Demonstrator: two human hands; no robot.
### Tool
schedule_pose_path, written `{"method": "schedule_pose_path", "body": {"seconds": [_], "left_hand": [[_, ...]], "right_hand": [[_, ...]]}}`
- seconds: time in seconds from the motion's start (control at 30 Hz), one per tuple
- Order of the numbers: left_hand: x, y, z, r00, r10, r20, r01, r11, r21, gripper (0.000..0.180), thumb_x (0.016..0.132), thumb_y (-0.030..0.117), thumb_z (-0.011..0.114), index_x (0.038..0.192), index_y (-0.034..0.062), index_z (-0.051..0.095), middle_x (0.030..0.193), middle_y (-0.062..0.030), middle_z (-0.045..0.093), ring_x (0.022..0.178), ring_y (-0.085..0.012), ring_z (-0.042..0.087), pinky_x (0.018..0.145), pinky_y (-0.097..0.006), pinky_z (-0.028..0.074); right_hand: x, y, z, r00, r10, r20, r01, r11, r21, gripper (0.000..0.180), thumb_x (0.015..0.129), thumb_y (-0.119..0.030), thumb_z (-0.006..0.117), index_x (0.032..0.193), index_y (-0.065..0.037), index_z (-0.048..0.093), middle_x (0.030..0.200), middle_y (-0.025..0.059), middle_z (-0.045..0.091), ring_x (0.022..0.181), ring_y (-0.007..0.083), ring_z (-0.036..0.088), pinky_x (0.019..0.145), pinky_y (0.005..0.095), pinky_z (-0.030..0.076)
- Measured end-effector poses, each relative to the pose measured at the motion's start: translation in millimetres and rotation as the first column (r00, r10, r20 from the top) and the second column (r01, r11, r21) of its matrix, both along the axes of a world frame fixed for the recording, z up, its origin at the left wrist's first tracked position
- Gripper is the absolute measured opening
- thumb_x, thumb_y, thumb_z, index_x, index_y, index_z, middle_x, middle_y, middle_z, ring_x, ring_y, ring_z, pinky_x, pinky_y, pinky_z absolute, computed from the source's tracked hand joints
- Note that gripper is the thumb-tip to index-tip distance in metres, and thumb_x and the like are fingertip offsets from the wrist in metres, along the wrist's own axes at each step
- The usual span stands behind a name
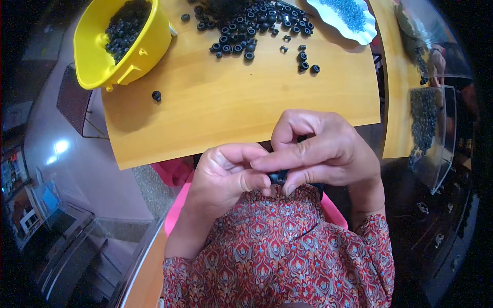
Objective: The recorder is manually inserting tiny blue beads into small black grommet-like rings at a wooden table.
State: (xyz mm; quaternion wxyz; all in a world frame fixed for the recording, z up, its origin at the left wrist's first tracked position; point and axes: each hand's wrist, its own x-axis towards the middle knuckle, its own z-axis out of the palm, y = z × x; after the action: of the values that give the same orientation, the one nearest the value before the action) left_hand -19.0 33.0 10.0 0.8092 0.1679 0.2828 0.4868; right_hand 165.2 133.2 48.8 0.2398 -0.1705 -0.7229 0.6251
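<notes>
My left hand (pixel 223 174) and my right hand (pixel 323 151) meet just in front of the table's near edge, fingers curled and closed together. Between the fingertips shows a small black plastic part (pixel 278 177), mostly covered by the fingers. Both hands appear to pinch it; its full shape is hidden. Beyond them, a heap of small round black plastic parts (pixel 239 38) with ring-shaped tops spreads over the far side of the wooden table (pixel 231 113). One single black part (pixel 156 96) lies apart at the left.
A yellow tub (pixel 146 56) holding many black parts stands at the far left. At the far right is a white scalloped dish (pixel 359 37) of blue translucent pieces. Across a gap, a second table (pixel 395 118) bears a clear bin (pixel 447 138) with dark parts; another person's hand (pixel 436 64) is there.
</notes>
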Motion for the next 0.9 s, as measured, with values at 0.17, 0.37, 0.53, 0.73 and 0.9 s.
{"method": "schedule_pose_path", "body": {"seconds": [0.17, 0.37, 0.53, 0.73, 0.9], "left_hand": [[8.6, -0.1, 4.2, 0.983, 0.077, 0.164, -0.06, 0.993, -0.106, 0.025, 0.079, 0.011, 0.072, 0.096, -0.0039, 0.063, 0.082, -0.0081, 0.064, 0.07, -0.0139, 0.062, 0.066, -0.024, 0.051], [10.8, -5.0, 16.1, 0.991, 0.031, 0.133, -0.009, 0.987, -0.163, 0.024, 0.078, 0.009, 0.074, 0.095, -0.0029, 0.062, 0.079, -0.007, 0.063, 0.07, -0.0131, 0.061, 0.063, -0.023, 0.049], [14.9, -10.5, 23.6, 0.996, 0.04, 0.085, -0.03, 0.992, -0.119, 0.019, 0.077, 0.003, 0.073, 0.091, -0.0029, 0.061, 0.087, -0.0098, 0.062, 0.074, -0.0134, 0.061, 0.067, -0.024, 0.05], [15.8, -5.0, 37.0, 0.99, 0.013, 0.141, -0.02, 0.999, 0.047, 0.014, 0.08, -0.003, 0.069, 0.09, -0.005, 0.059, 0.091, -0.0109, 0.062, 0.081, -0.0156, 0.061, 0.072, -0.025, 0.051], [13.5, -2.0, 33.4, 0.998, -0.056, 0.028, 0.051, 0.985, 0.163, 0.014, 0.082, 0.0, 0.068, 0.09, -0.0041, 0.058, 0.088, -0.0103, 0.063, 0.078, -0.0153, 0.061, 0.07, -0.025, 0.05]], "right_hand": [[0.6, 0.5, 0.9, 0.999, 0.006, 0.04, -0.012, 0.988, 0.152, 0.038, 0.066, -0.02, 0.078, 0.101, -0.004, 0.072, 0.074, 0.004, 0.054, 0.064, 0.0153, 0.053, 0.055, 0.0262, 0.041], [7.7, -4.1, 14.1, 0.998, 0.009, 0.07, -0.017, 0.992, 0.123, 0.033, 0.068, -0.018, 0.078, 0.097, -0.005, 0.07, 0.075, 0.0058, 0.055, 0.068, 0.0197, 0.056, 0.06, 0.0292, 0.045], [9.4, -3.9, 21.5, 0.998, 0.063, -0.008, -0.062, 0.992, 0.105, 0.03, 0.075, -0.017, 0.074, 0.1, -0.002, 0.067, 0.078, 0.0081, 0.056, 0.07, 0.0224, 0.056, 0.062, 0.0326, 0.046], [2.7, -5.3, 24.9, 0.983, 0.027, -0.183, 0.023, 0.964, 0.265, 0.021, 0.073, -0.019, 0.073, 0.08, 0.001, 0.072, 0.072, 0.0057, 0.059, 0.06, 0.0182, 0.055, 0.051, 0.0304, 0.041], [5.1, -3.7, 17.2, 0.983, 0.033, -0.181, 0.008, 0.975, 0.221, 0.019, 0.072, -0.018, 0.075, 0.077, 0.0, 0.071, 0.073, 0.0067, 0.059, 0.06, 0.0197, 0.054, 0.052, 0.0321, 0.041]]}}
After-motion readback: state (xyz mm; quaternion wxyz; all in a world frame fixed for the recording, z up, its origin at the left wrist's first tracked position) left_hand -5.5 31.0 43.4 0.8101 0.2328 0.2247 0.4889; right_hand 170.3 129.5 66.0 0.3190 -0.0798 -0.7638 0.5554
